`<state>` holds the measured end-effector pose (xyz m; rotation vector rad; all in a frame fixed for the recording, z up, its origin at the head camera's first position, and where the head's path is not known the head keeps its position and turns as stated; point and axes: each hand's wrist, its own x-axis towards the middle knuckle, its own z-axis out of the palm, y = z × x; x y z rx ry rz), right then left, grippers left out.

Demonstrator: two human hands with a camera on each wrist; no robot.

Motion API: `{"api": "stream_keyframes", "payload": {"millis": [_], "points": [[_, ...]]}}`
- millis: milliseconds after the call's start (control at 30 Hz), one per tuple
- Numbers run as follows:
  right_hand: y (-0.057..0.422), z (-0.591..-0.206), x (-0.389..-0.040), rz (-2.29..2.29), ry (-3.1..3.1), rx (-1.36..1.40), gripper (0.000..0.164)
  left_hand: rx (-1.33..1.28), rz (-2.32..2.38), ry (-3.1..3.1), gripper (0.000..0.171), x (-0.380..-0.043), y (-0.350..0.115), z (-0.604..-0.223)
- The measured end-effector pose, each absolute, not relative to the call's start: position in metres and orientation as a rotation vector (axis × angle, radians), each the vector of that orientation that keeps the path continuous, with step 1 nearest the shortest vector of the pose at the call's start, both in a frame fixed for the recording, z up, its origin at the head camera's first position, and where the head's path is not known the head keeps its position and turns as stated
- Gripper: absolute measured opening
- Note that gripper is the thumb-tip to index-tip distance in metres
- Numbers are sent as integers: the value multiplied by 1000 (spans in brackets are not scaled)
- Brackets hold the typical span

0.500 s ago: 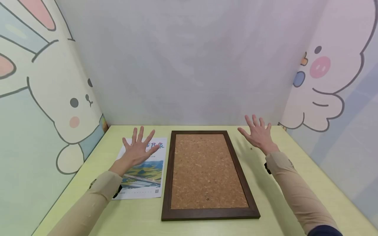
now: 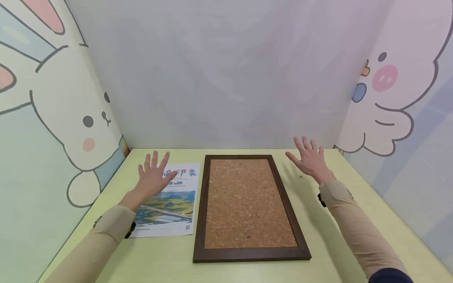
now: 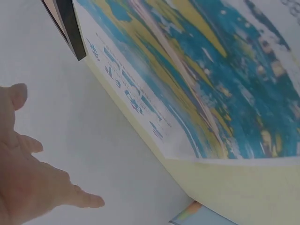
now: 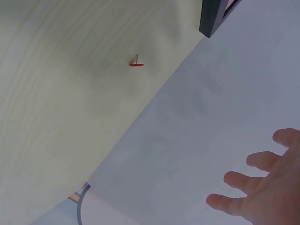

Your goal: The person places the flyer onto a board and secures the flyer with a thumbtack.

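Left hand (image 2: 150,181): fingers spread, gripping nothing, above the left side of the poster (image 2: 177,210).
Right hand (image 2: 312,163): empty, fingers spread, right of the framed corkboard (image 2: 249,204).
Poster: left of the framed corkboard; best lifted by opposite edges, kept flat.
Red thumbtack (image 4: 136,64): right of the framed corkboard; best pinched by its head, pin direction unclear.
Title (image 2: 192,172): partly behind the left hand.

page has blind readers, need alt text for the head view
A framed cork board lies on a table, a poster to its left. A person's left grip, spread wide, hides part of the poster; the right grip, also spread, shows right of the board.
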<state>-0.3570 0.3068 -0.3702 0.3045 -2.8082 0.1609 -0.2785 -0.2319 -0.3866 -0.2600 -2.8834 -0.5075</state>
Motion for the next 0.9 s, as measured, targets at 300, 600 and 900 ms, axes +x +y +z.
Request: {"api": "stream_keyframes", "payload": {"millis": [300, 600, 900], "points": [[317, -376, -359, 200, -2866, 334, 77, 17, -607, -3073, 87, -259, -266, -383], [332, -387, -359, 288, -2891, 431, 64, 289, -549, -3328, 90, -234, -283, -392], [351, -409, -367, 649, -2967, 565, 43, 282, -494, -3353, 76, -223, -281, -399]]}}
